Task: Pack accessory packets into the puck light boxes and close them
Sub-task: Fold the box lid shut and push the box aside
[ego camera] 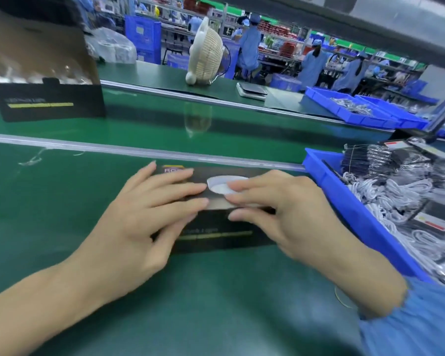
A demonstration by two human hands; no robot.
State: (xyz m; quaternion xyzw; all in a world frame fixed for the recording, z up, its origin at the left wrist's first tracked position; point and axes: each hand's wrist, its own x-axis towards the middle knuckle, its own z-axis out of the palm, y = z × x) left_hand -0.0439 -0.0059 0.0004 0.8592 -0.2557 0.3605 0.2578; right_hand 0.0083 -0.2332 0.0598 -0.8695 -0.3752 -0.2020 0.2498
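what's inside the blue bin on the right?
The blue bin holds bagged white cables and dark packets. Anything beneath that pile is covered.

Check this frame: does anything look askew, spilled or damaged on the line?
Nothing stands out. Both the left hand and right hand press flat on the black box, which lies square; accessory packets stay inside the blue bin.

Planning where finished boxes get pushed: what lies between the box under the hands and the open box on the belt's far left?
Head view: only bare green mat and the belt's metal rail.
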